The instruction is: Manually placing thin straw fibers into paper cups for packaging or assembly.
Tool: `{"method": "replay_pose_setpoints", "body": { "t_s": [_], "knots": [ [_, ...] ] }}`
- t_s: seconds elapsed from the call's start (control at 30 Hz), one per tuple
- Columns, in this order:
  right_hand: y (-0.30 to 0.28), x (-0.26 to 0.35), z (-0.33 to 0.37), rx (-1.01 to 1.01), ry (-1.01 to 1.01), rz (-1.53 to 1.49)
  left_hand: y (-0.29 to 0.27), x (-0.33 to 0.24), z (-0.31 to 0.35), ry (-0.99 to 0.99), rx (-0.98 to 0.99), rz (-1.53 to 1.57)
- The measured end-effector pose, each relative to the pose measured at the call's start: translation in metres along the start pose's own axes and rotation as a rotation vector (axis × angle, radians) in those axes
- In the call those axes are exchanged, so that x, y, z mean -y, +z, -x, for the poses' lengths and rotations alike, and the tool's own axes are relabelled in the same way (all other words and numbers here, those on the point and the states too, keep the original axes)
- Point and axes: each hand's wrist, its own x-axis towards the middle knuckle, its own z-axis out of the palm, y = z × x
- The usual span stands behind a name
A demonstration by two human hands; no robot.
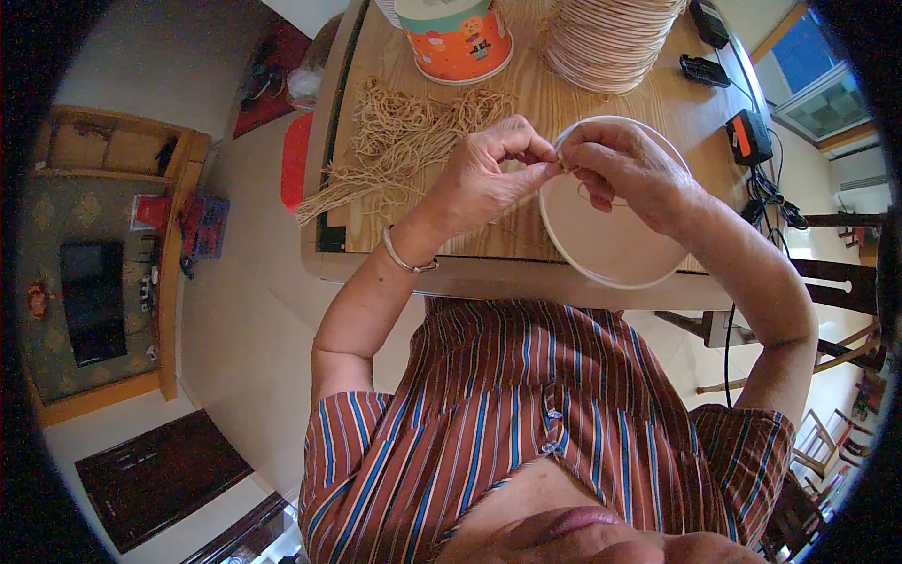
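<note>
My left hand (pixel 493 174) and my right hand (pixel 636 174) meet over the left rim of a round white tub (pixel 620 254). Thumb and fingers of both are closed in a pinch. Between them is the end of a thin beige cord, mostly hidden by the fingertips; a fine loop of it seems to show under my right fingers. Left of my left hand, a loose pile of beige cords (pixel 404 132) lies on the wooden table (pixel 512 99), its straighter ends reaching toward the table's left corner.
An orange patterned paper tub (pixel 460 47) stands at the back, beside a large coil of beige cord (pixel 611 42). Along the right side lie an orange-and-black device (pixel 749 138), a black holder (pixel 705 70) and bundled black cables (pixel 775 207). A red stool (pixel 297 162) is beside the left edge.
</note>
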Motion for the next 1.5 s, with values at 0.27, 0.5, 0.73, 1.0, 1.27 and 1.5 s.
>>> {"method": "replay_pose_setpoints", "body": {
  "t_s": [0.27, 0.5, 0.73, 1.0, 1.27, 1.5],
  "knots": [
    [-0.005, -0.013, -0.002, 0.022, -0.012, -0.059, -0.003, 0.006, 0.003, -0.08, 0.011, 0.129],
    [0.005, -0.006, 0.002, -0.011, -0.184, 0.103, -0.002, 0.002, 0.002, -0.059, 0.011, 0.112],
    [0.01, -0.004, -0.001, -0.103, -0.273, 0.401, -0.001, 0.004, 0.001, -0.015, -0.002, 0.052],
    [0.007, -0.003, -0.001, -0.189, -0.447, 0.727, -0.002, -0.001, 0.001, -0.017, 0.035, -0.036],
    [0.006, 0.008, -0.004, -0.158, -0.34, 0.712, -0.003, 0.004, 0.003, 0.043, -0.003, -0.051],
    [0.003, -0.001, -0.003, -0.214, -0.43, 0.719, -0.002, 0.003, 0.006, -0.039, 0.001, -0.022]
  ]
}}
